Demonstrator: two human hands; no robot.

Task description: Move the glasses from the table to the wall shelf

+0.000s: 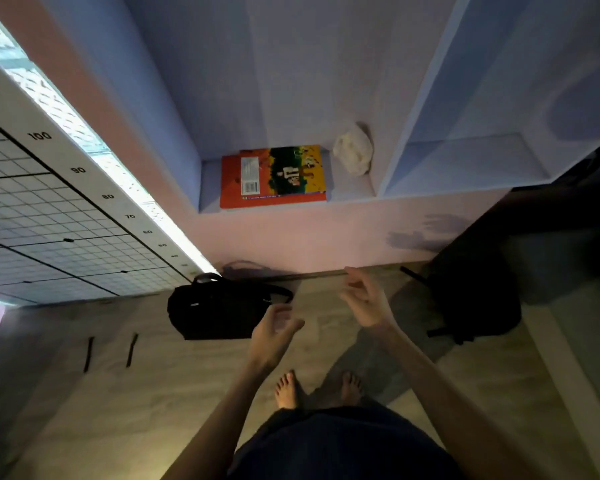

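I stand facing a recessed wall shelf [350,188] in a pale wall. On it lie an orange and yellow book [274,174] and a crumpled white cloth [354,148]. No glasses and no table are in view. My left hand [274,332] and my right hand [366,299] are both held out below the shelf, above the floor. Their fingers are spread and curled, and neither holds anything.
A second shelf compartment [471,161] lies to the right. On the wooden floor a black bag [219,311] sits left of my hands and a dark backpack [475,303] sits to the right. A white gridded board with numbers [49,209] leans at the left. My bare feet [286,389] are below.
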